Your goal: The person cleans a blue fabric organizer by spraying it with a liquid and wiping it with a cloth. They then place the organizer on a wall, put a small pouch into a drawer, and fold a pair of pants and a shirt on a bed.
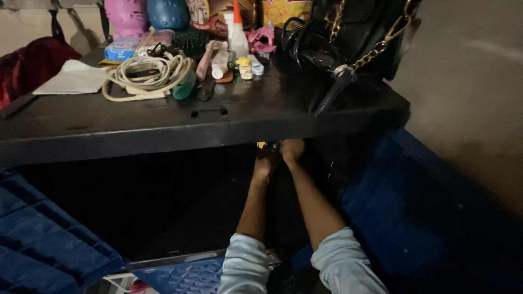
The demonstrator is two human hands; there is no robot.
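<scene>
Both hands are stretched forward under the front edge of a dark table (163, 122).

The left hand (267, 159) and right hand (292, 149) are held close together, side by side, just below that edge; whether the fingers are closed on anything cannot be told. A small yellow thing (261, 145) is seen at the left hand's fingertips, against the edge. Above the hands, the tabletop is crowded: a coiled cable (147, 73) up to the left, a black bag (354, 38) up to the right. Dark open room lies below and left of the hands; blue crates (43, 245) are near on both sides.
</scene>
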